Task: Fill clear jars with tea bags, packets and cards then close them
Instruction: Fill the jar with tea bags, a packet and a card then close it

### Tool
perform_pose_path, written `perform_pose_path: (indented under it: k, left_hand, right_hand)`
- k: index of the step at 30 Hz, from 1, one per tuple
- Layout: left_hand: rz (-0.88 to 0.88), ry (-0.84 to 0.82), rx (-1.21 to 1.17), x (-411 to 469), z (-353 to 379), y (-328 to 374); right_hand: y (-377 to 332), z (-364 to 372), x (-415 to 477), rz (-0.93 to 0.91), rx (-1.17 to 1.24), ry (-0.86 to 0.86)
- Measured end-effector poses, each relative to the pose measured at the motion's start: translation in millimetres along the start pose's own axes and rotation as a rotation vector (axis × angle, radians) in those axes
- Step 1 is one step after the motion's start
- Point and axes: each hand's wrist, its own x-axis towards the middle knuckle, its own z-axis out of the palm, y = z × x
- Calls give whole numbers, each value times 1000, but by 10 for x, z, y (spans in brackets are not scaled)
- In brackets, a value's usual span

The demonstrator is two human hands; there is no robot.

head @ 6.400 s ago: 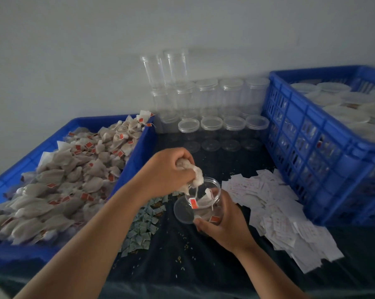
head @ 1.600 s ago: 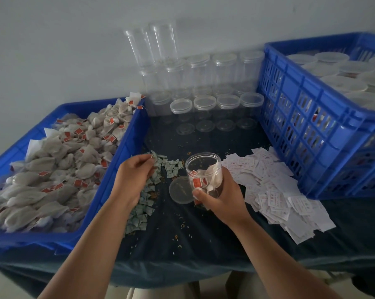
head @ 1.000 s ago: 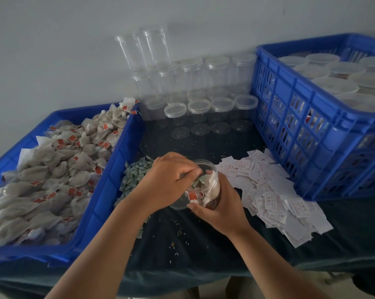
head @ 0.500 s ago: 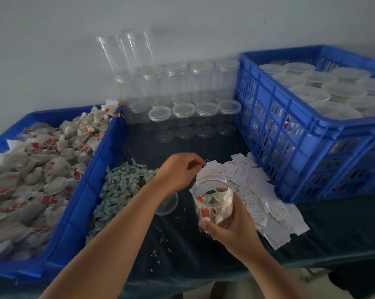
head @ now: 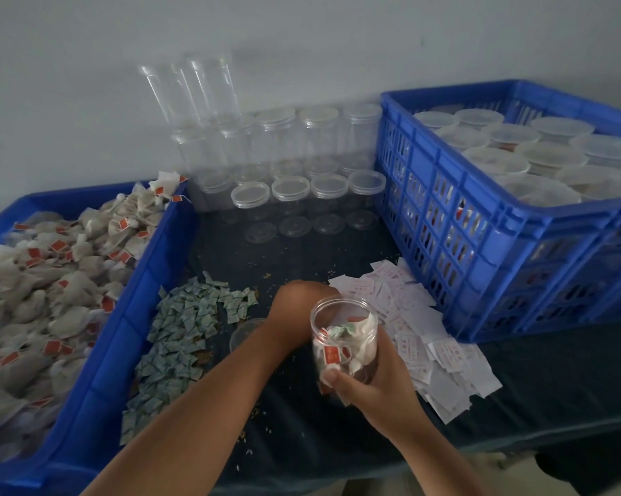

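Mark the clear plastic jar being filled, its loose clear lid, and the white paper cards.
clear plastic jar (head: 345, 332), head view, see-through side wall, upper half.
loose clear lid (head: 243, 334), head view, its visible left part.
white paper cards (head: 423, 327), head view, middle of the pile.

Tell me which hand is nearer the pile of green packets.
Left. The left hand is just right of the green packets, beside the jar; the right hand is farther right, gripping the jar.
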Motion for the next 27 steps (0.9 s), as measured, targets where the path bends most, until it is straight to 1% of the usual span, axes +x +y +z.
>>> perform_pose_path:
  k: [2,3,5,6,7,8,9,11,13,15,16,17,19,20,22,24,27]
  left_hand:
    - [-116,58,-118,-24,-29,17]
    - [-167,61,-169,-52,-66,27]
    - [-208,-10,-305,-156,-157,25]
    - [-222,-30,-410,-218,-210,15]
    - [-254,-14,-565,-290,-275,7]
    - [-299,35,-728,-361,-351,7]
    - [-341,109,-835,-417,-436,7]
    - [-388,264,-904,-521,-633,5]
    - [-361,407,-968,-667,-838,17]
    - [-219,537,-978,-851,-1023,41]
    - [-123,562,-944,-944,-1097,58]
    - [-32,557,-872,-1015,-1151,73]
    - [86,475,-670,-1083,-1194,84]
    - [106,427,-584,-1095,-1202,85]
    - [93,340,-494,-1116,-1207,88]
    - [76,225,-475,-1145,-1167,99]
    - [124,99,-546,-1213,-1106,132]
  right_hand:
    - [-16,2,-1,3,6,-3]
    - [-26,3,-2,2,7,-7]
    - [-53,6,-1,-5,6,-12]
    - [-67,7,0,-10,6,-11]
    - [-81,8,1,-14,6,-8]
    - [-94,9,2,-16,5,-6]
    - [-103,9,0,-18,2,-7]
    - [-109,8,-6,-22,-10,-11]
    - [-108,9,-20,-23,-31,-14]
    - [-95,13,-28,-31,-60,-16]
    - [-83,14,-30,-40,-73,-20]
    - [-71,15,-30,-48,-81,-29]
    - [-56,11,-32,-56,-97,-51]
    - [-58,9,-36,-60,-103,-59]
    - [-71,5,-50,-77,-114,-64]
    - [-85,10,-58,-88,-110,-69]
    - [-90,25,-60,-103,-97,-83]
